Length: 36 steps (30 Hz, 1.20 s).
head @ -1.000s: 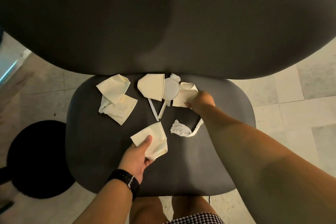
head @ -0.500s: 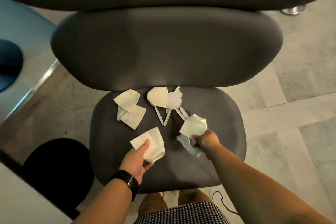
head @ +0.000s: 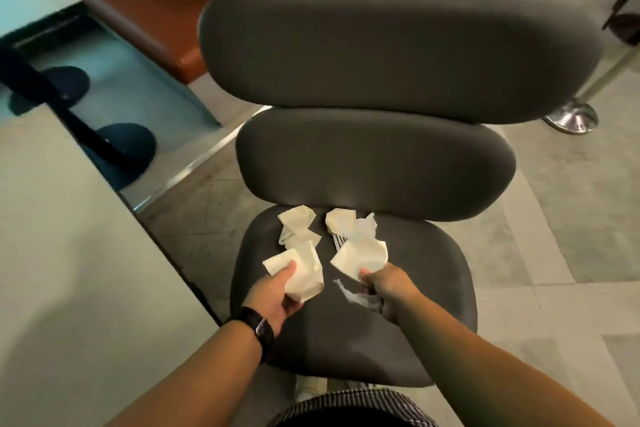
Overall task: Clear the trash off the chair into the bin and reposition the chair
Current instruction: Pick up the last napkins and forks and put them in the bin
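Observation:
A dark grey chair point(head: 422, 288) stands in front of me with cream napkins and white scraps on its seat. My left hand point(head: 277, 295) grips a cream napkin point(head: 304, 267) over the seat's left side. A second cream napkin point(head: 363, 255) and a crumpled white wrapper point(head: 356, 298) are held in my right hand point(head: 388, 288). At the back of the seat lie two more cream napkins point(head: 296, 224) on the left. Another napkin point(head: 341, 220) with white plastic cutlery pieces point(head: 363, 230) lies beside them. No bin is in view.
A pale table point(head: 69, 270) runs along my left, close to the chair's left edge. Black round table bases point(head: 121, 149) stand beyond it. An orange bench point(head: 145, 0) is at the back left. A chrome stand base point(head: 571, 116) sits on the floor at the right.
My right hand has drawn back from the seat's rear with a napkin and the white wrapper. The left hand has lifted its napkin a little. The view has pulled back and up.

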Available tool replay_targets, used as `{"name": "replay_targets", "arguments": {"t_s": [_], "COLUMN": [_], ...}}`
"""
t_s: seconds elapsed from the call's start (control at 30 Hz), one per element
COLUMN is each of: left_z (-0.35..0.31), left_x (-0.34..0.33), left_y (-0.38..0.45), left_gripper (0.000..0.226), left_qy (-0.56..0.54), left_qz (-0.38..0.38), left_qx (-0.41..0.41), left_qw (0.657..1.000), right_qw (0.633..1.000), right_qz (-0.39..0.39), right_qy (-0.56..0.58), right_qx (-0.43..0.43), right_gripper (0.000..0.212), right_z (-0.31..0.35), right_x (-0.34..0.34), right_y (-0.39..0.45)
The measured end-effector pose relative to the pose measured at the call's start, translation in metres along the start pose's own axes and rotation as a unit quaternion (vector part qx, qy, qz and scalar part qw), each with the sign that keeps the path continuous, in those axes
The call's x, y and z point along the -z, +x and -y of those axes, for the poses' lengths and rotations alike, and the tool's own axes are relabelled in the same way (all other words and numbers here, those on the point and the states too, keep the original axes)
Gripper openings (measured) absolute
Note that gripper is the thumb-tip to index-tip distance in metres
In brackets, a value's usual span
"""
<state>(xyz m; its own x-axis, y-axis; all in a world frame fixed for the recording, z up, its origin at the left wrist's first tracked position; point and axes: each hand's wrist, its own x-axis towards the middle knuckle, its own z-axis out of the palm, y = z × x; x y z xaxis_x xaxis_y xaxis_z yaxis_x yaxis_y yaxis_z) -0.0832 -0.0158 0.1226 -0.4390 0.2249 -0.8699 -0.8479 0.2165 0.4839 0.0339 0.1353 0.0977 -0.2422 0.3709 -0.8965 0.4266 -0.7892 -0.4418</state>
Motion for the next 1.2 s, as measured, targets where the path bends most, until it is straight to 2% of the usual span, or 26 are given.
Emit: {"name": "replay_targets", "arguments": {"t_s": [0.07,0.13,0.3,0.4,0.5,0.57,0.73,0.87,0.97,1.1,1.2], "left_z": [-0.001,0.003,0.026,0.047,0.069,0.083,0.126,0.172,0.210,0.272,0.312], "left_x": [0.007,0.017,0.043,0.068,0.101,0.126,0.204,0.274,0.332,0.420,0.473], "left_y": [-0.017,-0.036,-0.067,-0.087,-0.109,-0.125,-0.165,-0.209,-0.241,-0.287,-0.315], "left_gripper": [0.005,0.007,0.012,0.020,0.030,0.030,0.032,0.010,0.004,0.027,0.009], "left_qy": [-0.035,-0.081,-0.177,-0.247,-0.325,-0.355,-0.419,-0.464,-0.479,-0.501,-0.532], "left_qz": [-0.017,-0.040,-0.084,-0.095,-0.107,-0.114,-0.175,-0.201,-0.228,-0.281,-0.314], "left_qx": [-0.014,-0.029,-0.054,-0.070,-0.098,-0.119,-0.154,-0.153,-0.153,-0.145,-0.131], "left_qw": [0.999,0.995,0.979,0.962,0.935,0.920,0.877,0.849,0.834,0.806,0.775], "right_qw": [0.999,0.993,0.975,0.958,0.928,0.903,0.865,0.825,0.818,0.791,0.757], "right_qz": [0.034,0.071,0.141,0.217,0.251,0.277,0.332,0.395,0.393,0.408,0.432], "right_qy": [-0.033,-0.096,-0.169,-0.186,-0.274,-0.326,-0.374,-0.403,-0.420,-0.455,-0.486], "right_qx": [0.002,0.010,0.008,0.029,0.034,0.045,0.044,0.020,0.001,-0.031,-0.064], "right_gripper": [0.029,0.026,0.030,0.026,0.007,0.016,0.023,0.014,0.013,0.009,0.005], "right_z": [0.002,0.008,0.018,0.009,-0.015,-0.036,-0.113,-0.202,-0.274,-0.385,-0.459], "right_x": [-0.011,-0.026,-0.060,-0.085,-0.110,-0.128,-0.185,-0.231,-0.262,-0.296,-0.312], "right_y": [-0.008,-0.022,-0.055,-0.078,-0.108,-0.126,-0.162,-0.193,-0.227,-0.271,-0.299]}}
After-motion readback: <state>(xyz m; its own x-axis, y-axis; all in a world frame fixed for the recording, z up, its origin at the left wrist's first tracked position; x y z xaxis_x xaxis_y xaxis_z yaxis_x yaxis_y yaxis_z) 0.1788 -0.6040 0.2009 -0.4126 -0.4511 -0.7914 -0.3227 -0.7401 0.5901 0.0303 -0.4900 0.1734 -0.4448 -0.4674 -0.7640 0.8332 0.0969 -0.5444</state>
